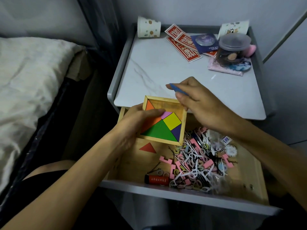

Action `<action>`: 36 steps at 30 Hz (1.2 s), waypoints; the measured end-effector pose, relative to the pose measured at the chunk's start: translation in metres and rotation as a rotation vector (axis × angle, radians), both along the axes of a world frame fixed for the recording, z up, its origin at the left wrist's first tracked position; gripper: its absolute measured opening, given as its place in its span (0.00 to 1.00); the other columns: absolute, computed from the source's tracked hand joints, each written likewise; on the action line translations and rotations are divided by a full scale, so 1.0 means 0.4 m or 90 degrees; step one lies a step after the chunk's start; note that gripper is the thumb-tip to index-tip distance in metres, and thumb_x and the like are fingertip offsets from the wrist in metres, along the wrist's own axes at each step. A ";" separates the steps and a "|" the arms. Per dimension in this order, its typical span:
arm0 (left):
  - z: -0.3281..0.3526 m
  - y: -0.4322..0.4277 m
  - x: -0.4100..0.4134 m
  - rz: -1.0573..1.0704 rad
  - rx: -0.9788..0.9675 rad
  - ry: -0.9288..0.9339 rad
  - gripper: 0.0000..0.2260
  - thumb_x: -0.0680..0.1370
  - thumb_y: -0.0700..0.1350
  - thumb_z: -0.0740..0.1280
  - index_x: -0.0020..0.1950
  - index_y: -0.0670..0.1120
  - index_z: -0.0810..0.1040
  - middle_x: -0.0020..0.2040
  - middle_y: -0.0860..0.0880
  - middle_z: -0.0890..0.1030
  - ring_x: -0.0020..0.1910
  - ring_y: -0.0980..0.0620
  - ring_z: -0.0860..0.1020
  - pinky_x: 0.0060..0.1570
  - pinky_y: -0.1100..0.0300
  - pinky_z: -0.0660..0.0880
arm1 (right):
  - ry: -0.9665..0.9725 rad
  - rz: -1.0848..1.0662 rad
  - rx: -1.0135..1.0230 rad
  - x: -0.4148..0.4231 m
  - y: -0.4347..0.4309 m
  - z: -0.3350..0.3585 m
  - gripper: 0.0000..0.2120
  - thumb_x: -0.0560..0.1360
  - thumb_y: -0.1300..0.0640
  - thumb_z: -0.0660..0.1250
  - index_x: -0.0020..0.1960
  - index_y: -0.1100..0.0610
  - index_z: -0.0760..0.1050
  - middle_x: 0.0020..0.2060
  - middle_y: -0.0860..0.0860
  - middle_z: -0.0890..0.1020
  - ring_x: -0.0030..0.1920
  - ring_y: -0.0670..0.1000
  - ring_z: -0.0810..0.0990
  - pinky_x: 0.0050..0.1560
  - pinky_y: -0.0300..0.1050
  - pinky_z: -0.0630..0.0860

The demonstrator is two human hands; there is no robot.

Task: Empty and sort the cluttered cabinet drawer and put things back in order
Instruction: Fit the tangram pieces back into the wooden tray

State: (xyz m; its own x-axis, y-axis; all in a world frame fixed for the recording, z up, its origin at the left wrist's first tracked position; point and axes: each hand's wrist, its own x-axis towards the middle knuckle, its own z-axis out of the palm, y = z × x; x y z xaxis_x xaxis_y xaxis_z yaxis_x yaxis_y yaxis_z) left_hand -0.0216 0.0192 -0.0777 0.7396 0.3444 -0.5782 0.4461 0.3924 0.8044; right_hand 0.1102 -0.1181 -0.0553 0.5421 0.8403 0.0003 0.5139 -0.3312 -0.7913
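Observation:
The cabinet drawer (259, 185) stands pulled out below the cabinet top. My left hand (134, 125) grips a wooden tangram tray (182, 123) over the drawer's back left corner, thumb pressing on the coloured pieces inside. Its upper right part is bare wood. My right hand (197, 100) hovers above the tray's far corner and pinches a blue tangram piece (178, 89) between thumb and fingers. A loose red triangle (148, 148) lies on the drawer floor. A heap of pink clips, white plastic bits, hair ties and bobby pins (197, 163) fills the drawer's middle and right.
A red lighter (157, 180) lies at the drawer's front. On the marble cabinet top (157, 68) are two paper cups (148, 29), red packets (182, 42), a blue card, a lidded plastic jar (234, 47) and a pink pouch. A bed with a white quilt (28, 80) lies to the left.

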 end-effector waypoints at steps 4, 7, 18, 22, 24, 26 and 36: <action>-0.001 -0.002 -0.001 -0.027 0.042 -0.008 0.11 0.76 0.40 0.72 0.58 0.41 0.81 0.50 0.42 0.86 0.50 0.41 0.84 0.52 0.52 0.82 | 0.002 -0.092 0.062 0.005 -0.010 0.004 0.09 0.80 0.53 0.65 0.52 0.50 0.84 0.34 0.42 0.75 0.34 0.40 0.72 0.40 0.37 0.66; -0.003 -0.004 -0.001 -0.080 0.065 -0.023 0.13 0.75 0.40 0.73 0.59 0.42 0.80 0.50 0.44 0.86 0.49 0.44 0.85 0.50 0.56 0.82 | 0.049 -0.123 0.049 0.008 -0.017 0.004 0.05 0.75 0.52 0.72 0.45 0.53 0.85 0.31 0.40 0.82 0.33 0.41 0.79 0.40 0.39 0.74; -0.013 -0.014 0.003 -0.105 0.079 -0.052 0.13 0.75 0.41 0.72 0.60 0.43 0.79 0.52 0.44 0.86 0.49 0.46 0.84 0.53 0.55 0.81 | -0.028 -0.104 -0.028 -0.035 -0.014 -0.014 0.07 0.73 0.57 0.74 0.51 0.53 0.84 0.33 0.42 0.81 0.30 0.39 0.79 0.31 0.31 0.73; -0.009 -0.014 0.001 -0.091 0.060 -0.056 0.14 0.76 0.41 0.72 0.60 0.42 0.79 0.52 0.43 0.86 0.49 0.46 0.84 0.53 0.54 0.80 | -0.222 -0.135 -0.072 -0.040 -0.014 -0.031 0.11 0.69 0.47 0.76 0.48 0.47 0.78 0.42 0.42 0.77 0.41 0.43 0.74 0.40 0.44 0.68; -0.004 -0.014 0.000 -0.090 0.040 -0.059 0.13 0.76 0.40 0.71 0.60 0.41 0.79 0.52 0.43 0.86 0.49 0.46 0.84 0.52 0.55 0.81 | -0.165 -0.163 -0.070 -0.025 -0.016 -0.035 0.15 0.68 0.44 0.75 0.50 0.46 0.75 0.46 0.43 0.76 0.42 0.43 0.72 0.43 0.45 0.68; 0.001 -0.011 -0.001 -0.076 0.029 -0.050 0.12 0.76 0.41 0.72 0.59 0.41 0.80 0.51 0.43 0.86 0.47 0.46 0.85 0.50 0.56 0.82 | -0.063 -0.187 -0.057 -0.005 -0.017 -0.037 0.14 0.70 0.43 0.74 0.51 0.46 0.76 0.47 0.44 0.77 0.42 0.41 0.73 0.45 0.45 0.71; 0.006 -0.009 -0.003 -0.051 0.011 -0.024 0.13 0.76 0.43 0.72 0.59 0.41 0.80 0.51 0.43 0.86 0.49 0.43 0.84 0.55 0.52 0.81 | 0.231 -0.166 -0.015 -0.012 -0.010 -0.050 0.03 0.73 0.55 0.73 0.46 0.53 0.81 0.38 0.52 0.85 0.40 0.54 0.85 0.43 0.51 0.78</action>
